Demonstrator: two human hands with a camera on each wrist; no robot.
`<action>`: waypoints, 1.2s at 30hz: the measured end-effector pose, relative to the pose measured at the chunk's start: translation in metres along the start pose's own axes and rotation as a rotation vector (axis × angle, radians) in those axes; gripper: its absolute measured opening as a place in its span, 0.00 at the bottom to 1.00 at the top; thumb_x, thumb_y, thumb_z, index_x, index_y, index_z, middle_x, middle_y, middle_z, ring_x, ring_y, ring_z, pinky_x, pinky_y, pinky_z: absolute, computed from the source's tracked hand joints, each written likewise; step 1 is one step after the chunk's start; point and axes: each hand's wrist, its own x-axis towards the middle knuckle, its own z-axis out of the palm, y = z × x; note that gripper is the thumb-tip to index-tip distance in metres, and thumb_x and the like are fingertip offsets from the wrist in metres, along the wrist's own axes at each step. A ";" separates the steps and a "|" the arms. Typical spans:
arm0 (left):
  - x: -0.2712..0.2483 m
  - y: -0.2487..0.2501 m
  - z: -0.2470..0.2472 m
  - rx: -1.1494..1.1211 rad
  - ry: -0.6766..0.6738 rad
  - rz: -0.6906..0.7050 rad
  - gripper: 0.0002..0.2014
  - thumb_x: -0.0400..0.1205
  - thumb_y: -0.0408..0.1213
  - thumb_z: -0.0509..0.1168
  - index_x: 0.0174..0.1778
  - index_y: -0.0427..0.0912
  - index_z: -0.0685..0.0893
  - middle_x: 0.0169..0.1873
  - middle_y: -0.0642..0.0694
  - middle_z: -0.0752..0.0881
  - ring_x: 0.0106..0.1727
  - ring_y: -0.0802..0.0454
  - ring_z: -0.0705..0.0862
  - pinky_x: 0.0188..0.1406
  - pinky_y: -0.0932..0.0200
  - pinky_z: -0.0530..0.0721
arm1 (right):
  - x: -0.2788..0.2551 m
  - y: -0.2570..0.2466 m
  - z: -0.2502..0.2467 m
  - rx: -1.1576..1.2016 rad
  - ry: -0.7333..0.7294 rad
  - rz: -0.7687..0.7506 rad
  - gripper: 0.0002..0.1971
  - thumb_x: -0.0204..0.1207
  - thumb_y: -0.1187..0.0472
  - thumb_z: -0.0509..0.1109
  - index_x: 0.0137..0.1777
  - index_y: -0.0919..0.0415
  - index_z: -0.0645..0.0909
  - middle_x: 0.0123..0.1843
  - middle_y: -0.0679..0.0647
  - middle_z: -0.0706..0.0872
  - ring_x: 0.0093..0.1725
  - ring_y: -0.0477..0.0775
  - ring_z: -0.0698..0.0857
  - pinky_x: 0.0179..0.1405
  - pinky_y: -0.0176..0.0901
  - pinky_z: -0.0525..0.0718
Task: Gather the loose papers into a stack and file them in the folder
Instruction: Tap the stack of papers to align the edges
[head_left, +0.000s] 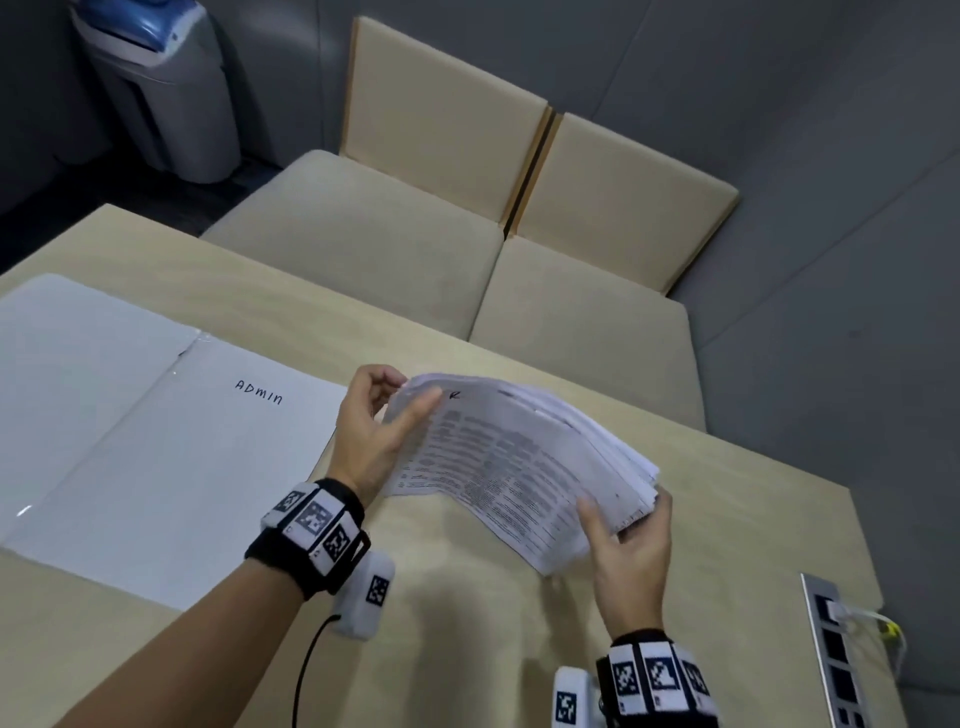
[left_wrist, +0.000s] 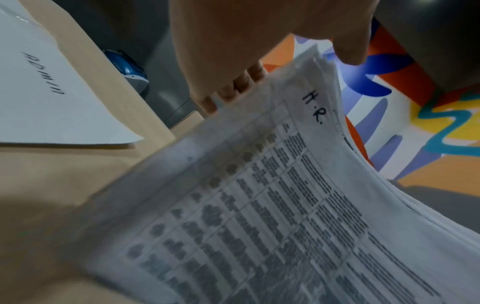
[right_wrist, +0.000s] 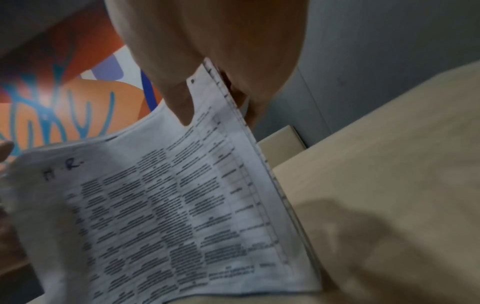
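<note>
A thick stack of printed papers (head_left: 519, 462) (left_wrist: 285, 205) (right_wrist: 168, 205), its top sheet marked "H.R.", is held bowed above the beige table (head_left: 467, 623). My left hand (head_left: 382, 415) (left_wrist: 246, 51) pinches its far left end, thumb on top and fingers behind. My right hand (head_left: 631, 540) (right_wrist: 207, 72) grips the near right end, thumb on the top sheet and fingers under the edge. An open white folder (head_left: 156, 441) (left_wrist: 52, 92) labelled "ADMIN" lies flat on the table to the left of the hands.
Two beige cushioned seats (head_left: 467, 234) stand beyond the table's far edge. A grey bin with a blue lid (head_left: 156, 78) is at the back left. A socket strip with a plugged-in cable (head_left: 836, 649) sits at the table's right edge.
</note>
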 end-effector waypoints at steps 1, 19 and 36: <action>0.002 0.005 0.004 -0.042 0.013 0.016 0.24 0.65 0.56 0.76 0.48 0.45 0.78 0.41 0.52 0.83 0.40 0.62 0.83 0.44 0.69 0.82 | 0.001 -0.004 -0.002 -0.023 0.025 -0.055 0.26 0.73 0.69 0.79 0.65 0.46 0.75 0.57 0.49 0.87 0.56 0.51 0.89 0.60 0.54 0.88; 0.015 0.004 0.013 0.018 0.114 0.034 0.11 0.82 0.44 0.61 0.43 0.41 0.82 0.36 0.52 0.83 0.34 0.65 0.80 0.37 0.73 0.77 | -0.016 0.009 -0.021 0.017 -0.102 -0.071 0.30 0.70 0.77 0.79 0.68 0.53 0.80 0.48 0.43 0.91 0.47 0.42 0.90 0.50 0.32 0.88; 0.012 0.007 0.014 0.076 0.133 0.089 0.06 0.83 0.36 0.66 0.40 0.44 0.82 0.36 0.54 0.82 0.39 0.56 0.77 0.37 0.73 0.74 | -0.020 -0.004 -0.005 -0.057 -0.065 -0.131 0.31 0.73 0.67 0.80 0.71 0.41 0.76 0.62 0.40 0.89 0.65 0.41 0.86 0.65 0.38 0.84</action>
